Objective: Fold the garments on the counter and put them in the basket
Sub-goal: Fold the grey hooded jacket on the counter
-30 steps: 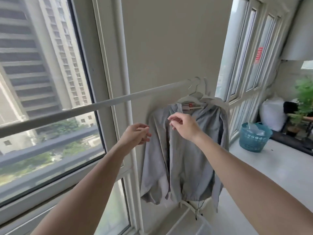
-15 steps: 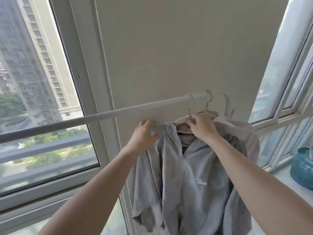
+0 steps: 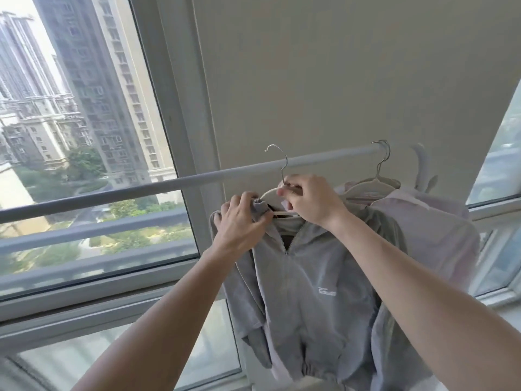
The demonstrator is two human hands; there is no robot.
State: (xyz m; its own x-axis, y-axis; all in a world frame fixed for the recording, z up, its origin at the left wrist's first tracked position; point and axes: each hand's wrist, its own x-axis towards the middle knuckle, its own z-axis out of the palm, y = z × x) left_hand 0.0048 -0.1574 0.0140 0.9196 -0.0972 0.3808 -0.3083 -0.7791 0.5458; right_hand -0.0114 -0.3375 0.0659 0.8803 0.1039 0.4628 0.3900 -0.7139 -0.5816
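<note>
A grey zip-up hooded jacket (image 3: pixel 307 300) hangs from a pale hanger (image 3: pixel 270 193) whose metal hook (image 3: pixel 277 156) is lifted clear in front of the white rail (image 3: pixel 141 187). My right hand (image 3: pixel 310 198) grips the hanger at its neck. My left hand (image 3: pixel 242 221) is closed on the jacket's left shoulder fabric. Behind it, on the right, a pale lilac garment (image 3: pixel 431 230) hangs on a second hanger (image 3: pixel 372 184) that is hooked over the rail. The basket and counter are out of view.
A large window (image 3: pixel 84 165) with a city view fills the left. A beige wall (image 3: pixel 338 80) stands behind the rail. More window panes (image 3: pixel 504 153) are at the far right, and a sill (image 3: pixel 112 294) runs below.
My view has tilted up and closer, so the basket is gone from sight. My right hand closed on the hanger and lifted its hook off the rail, moving it left; my left hand gripped the jacket's shoulder.
</note>
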